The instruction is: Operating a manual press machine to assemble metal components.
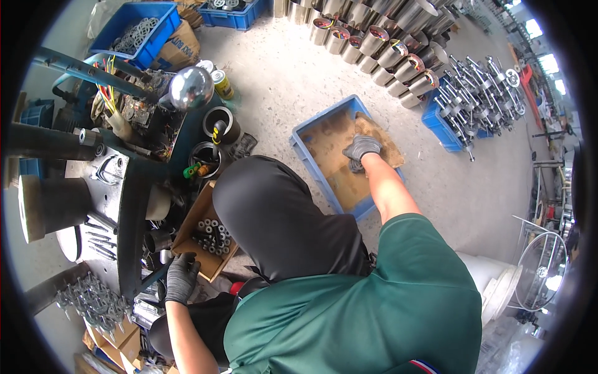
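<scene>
My right hand [362, 151], in a grey knit glove, reaches into a shallow blue tray [305, 156] on the floor. Its fingers are curled beside a raised piece of brown cardboard [381, 138]; what they hold, if anything, is hidden. Brown cardboard also covers the tray bottom. On the left, my gloved left hand [182, 278] rests by the near corner of an open cardboard box [208, 265], fingers stretched along its edge. Small metal bushings [213, 237] lie inside that box.
A dark green machine [134, 218] stands close on my left. Between it and my knee are two metal cups [221, 124] and coloured-handled tools [198, 169]. Steel cylinders [374, 43] are stacked at the back. A blue crate [441, 124] overflowing with metal shafts [479, 93] stands far right.
</scene>
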A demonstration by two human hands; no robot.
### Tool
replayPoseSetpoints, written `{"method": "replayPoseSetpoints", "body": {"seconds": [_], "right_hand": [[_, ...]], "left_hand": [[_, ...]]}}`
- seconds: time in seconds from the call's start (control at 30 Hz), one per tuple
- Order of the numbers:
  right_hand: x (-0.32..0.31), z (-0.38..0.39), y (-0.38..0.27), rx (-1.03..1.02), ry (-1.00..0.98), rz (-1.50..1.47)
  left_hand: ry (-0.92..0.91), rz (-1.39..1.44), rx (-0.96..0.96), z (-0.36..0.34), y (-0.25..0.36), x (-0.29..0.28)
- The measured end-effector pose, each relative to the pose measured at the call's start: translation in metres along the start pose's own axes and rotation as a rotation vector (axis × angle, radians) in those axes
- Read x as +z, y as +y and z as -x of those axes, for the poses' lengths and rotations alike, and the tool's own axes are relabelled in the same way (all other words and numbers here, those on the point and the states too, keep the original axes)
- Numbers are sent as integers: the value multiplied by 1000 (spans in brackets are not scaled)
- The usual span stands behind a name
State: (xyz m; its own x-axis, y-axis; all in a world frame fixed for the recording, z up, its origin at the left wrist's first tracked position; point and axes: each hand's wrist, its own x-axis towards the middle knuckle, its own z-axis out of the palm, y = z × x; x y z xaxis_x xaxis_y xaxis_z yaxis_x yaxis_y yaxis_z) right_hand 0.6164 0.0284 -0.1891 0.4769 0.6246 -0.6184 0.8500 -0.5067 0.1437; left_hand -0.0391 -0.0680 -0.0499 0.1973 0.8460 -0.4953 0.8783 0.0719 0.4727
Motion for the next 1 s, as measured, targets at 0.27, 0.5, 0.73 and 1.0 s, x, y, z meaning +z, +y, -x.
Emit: {"method": "replayPoseSetpoints", "body": {"seconds": [0.27,0.5,0.73,1.0], "right_hand": [[-7,62,29,-52,90,-138],[75,61,72,-98,58,-726],[61,55,24,16,155,-500],[61,15,-34,-153,53,-123]], "left_hand": [[39,40,41,9,-9,0],[74,42,103,2,4,-2],[24,0,70,6,-17,7],[7,-88,33,16,-16,7]]}}
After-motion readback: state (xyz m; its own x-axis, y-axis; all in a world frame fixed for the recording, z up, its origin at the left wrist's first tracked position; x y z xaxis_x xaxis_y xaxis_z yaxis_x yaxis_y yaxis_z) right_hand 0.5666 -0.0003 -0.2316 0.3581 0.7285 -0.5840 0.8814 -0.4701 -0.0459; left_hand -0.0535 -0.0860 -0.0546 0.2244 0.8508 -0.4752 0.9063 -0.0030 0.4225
